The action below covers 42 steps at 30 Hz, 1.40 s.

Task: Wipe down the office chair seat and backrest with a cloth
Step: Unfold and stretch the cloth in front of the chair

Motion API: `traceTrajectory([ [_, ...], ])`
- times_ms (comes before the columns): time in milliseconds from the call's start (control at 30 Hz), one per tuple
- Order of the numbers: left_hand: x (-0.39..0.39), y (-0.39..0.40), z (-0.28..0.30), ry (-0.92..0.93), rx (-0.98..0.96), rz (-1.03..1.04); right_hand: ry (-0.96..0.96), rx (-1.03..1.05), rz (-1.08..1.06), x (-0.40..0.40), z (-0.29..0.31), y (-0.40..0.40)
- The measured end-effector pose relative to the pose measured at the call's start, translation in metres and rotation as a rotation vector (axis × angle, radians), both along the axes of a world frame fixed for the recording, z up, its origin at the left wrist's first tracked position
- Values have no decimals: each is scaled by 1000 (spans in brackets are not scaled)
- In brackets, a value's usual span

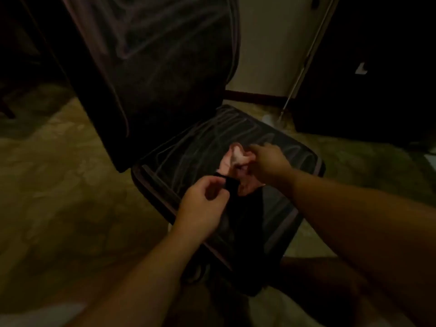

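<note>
A dark office chair stands in front of me in dim light, its seat [278, 142] streaked with pale marks and its tall backrest [165, 67] rising at the upper left. Over the middle of the seat I hold a cloth [236, 159] that is pale pink at its far end and dark at its near end. My left hand [203, 204] pinches the dark near end. My right hand [266, 161] grips the pale far end, fingers curled round it. The cloth hangs between both hands just above the seat.
Mottled tan floor [59, 185] surrounds the chair. A thin pale pole [306, 55] leans against the wall behind the seat. Dark furniture [377, 67] fills the upper right, and another dark mass stands at the far left.
</note>
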<state>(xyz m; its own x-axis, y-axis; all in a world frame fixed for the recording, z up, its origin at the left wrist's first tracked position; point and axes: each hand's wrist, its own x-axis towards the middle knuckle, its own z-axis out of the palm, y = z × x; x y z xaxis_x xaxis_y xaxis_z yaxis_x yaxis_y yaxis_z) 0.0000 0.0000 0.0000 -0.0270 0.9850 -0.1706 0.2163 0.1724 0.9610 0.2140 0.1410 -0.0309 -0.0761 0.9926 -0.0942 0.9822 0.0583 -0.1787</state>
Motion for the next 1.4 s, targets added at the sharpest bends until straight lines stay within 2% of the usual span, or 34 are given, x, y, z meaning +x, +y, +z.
traceTrajectory([
  [100,1,32,-5,12,-12,-25,-91,-198,-28,-13,-9,20],
  [133,1,40,0,-1,-30,-33,-107,-208,-48,-16,-9,20],
  [267,6,55,9,-27,-17,-32,-48,-123,-12,-8,5,14],
  [367,7,54,7,-11,17,51,88,-90,52,1,52,1],
  [467,11,48,23,-31,42,38,320,40,61,4,114,-33],
  [600,22,39,60,-176,195,-62,906,80,60,3,175,-92],
  [667,29,32,80,-172,266,-101,1146,83,26,5,193,-116],
  [800,42,8,120,-119,373,10,1336,84,-97,9,215,-149],
  [900,48,-8,144,-181,334,35,1324,152,-227,13,219,-162],
  [1000,55,-24,158,-231,240,-131,1381,211,-296,13,224,-169],
  [1100,62,-33,153,17,336,-291,1368,278,-272,11,231,-171],
  [1167,67,-35,151,75,358,-244,1324,331,-236,15,237,-170],
  [1300,55,-27,173,-367,194,99,1055,535,-259,47,245,-172],
  [1400,41,-19,185,-286,245,211,782,534,-287,59,249,-180],
])
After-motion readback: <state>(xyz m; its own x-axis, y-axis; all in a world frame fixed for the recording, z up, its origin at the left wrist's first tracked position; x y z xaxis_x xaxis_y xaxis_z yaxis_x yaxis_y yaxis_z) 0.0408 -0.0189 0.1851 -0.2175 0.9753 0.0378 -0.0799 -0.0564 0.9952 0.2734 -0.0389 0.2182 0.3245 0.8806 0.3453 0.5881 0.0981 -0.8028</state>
